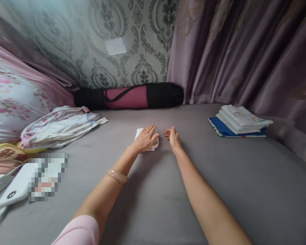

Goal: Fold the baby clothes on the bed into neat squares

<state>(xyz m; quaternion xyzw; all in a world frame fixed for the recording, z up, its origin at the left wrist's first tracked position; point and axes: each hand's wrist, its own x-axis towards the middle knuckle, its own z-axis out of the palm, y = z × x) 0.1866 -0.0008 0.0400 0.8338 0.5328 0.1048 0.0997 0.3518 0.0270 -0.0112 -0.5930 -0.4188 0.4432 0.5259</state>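
My left hand (146, 139) lies flat, fingers stretched out, on a small folded white cloth (154, 147) with a dark print. Most of the cloth is hidden under the palm; its edges show around the hand. Just to the right, my right hand (174, 139) is held on edge with its palm turned toward the cloth. Its fingers are slightly bent, the thumb is up, and nothing is in them. A gap separates it from the cloth. Both are over the middle of a grey sheet (163, 204).
Folded cloths (241, 117) are stacked on a blue cloth (220, 127) at the right. A heap of pale garments (63, 124) lies left, near a floral pillow (17, 95). A white device (19, 185) sits front left. A black-and-maroon bag (127, 97) lies along the patterned wall.
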